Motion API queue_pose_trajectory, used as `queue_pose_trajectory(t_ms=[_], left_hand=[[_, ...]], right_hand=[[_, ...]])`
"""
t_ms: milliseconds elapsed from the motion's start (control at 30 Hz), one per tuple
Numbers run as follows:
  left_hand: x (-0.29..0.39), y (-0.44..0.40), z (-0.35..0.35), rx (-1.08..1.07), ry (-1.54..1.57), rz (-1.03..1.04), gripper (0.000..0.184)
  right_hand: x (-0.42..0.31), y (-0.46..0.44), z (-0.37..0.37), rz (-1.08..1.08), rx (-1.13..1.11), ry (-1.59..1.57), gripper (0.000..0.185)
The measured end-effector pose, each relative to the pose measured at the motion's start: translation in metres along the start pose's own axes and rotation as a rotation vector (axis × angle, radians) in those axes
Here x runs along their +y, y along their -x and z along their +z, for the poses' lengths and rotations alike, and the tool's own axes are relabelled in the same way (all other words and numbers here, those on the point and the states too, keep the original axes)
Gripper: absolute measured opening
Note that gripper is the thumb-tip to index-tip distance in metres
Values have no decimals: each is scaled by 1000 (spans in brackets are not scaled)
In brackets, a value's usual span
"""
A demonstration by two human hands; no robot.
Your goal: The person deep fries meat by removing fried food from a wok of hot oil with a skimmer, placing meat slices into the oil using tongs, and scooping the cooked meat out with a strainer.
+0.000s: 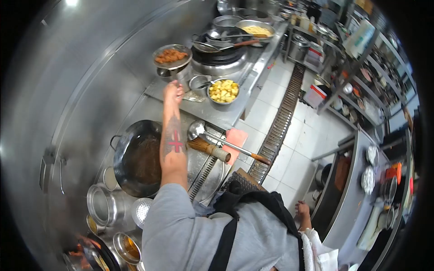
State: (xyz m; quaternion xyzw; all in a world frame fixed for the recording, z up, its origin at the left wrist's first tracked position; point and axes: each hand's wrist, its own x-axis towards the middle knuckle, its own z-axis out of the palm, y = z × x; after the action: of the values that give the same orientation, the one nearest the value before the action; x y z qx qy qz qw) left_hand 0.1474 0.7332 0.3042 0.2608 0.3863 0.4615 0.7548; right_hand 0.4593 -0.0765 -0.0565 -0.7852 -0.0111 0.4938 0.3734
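My left hand [173, 92] is stretched out and closed around the handle of a round strainer [159, 51]. Browned fried pieces [171, 56] lie in this strainer, which is over a metal pot [183, 74]. Just right of that hand are a small steel pot [198, 84] and a bowl of yellow chunks [224, 91], perhaps potato. Below my left forearm is a dark wok [135, 158] with a wet brown bottom. Hanging low at my side, my right hand [302, 208] has loosely spread fingers and nothing visible in it.
A ladle [235, 147], a bamboo brush [210, 149] and a pink cloth [236, 137] lie right of the wok. Steel pots [100, 205] and a perforated skimmer [141, 211] stand lower left. A floor drain grate [282, 119] runs between the stove counter and the shelves [361, 77].
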Motion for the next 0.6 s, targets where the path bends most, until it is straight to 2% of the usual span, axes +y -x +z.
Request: queue_pose_trajectory(t_ms=[67,100,133,167,200,233,267,300,367,400,433,500,533,600], left_hand=[[14,3,10,-86,-292,118,27],[18,22,29,-73,-368,207,26],[26,26,40,-152,-442,182,27],[31,43,59,-226,-433,133,31],[28,85,90,-262,-514,171,34],[21,114,115,-309,-551,154,36],[13,133,134,-360,-588,139,37],[-2,148,150,-479,-577,111,38],[-47,184,197,-674,-544,22,39],[-75,208,221,-734,-533,-40,40],[-106,230,244,-796,-491,-107,40],[-171,284,288,-886,-483,-213,41],[-205,294,304,-996,-420,-362,40],[-271,334,335,-1088,-363,-639,39]], right_hand=[[-20,30,6,55,200,43,42],[20,0,-16,-238,73,631,42],[44,-18,-10,-185,288,382,30],[20,12,-14,-409,241,1013,25],[24,6,-18,-284,220,962,24],[30,4,-21,-330,262,962,29],[15,22,-18,-283,414,681,31],[0,33,-26,-178,308,537,44],[-37,76,-34,-220,474,383,44],[-47,89,-47,-266,477,372,43],[-59,113,-52,-332,605,240,40],[-69,152,-75,-395,700,22,39],[-69,166,-88,-440,744,-87,38],[-66,194,-107,-461,995,91,37]])
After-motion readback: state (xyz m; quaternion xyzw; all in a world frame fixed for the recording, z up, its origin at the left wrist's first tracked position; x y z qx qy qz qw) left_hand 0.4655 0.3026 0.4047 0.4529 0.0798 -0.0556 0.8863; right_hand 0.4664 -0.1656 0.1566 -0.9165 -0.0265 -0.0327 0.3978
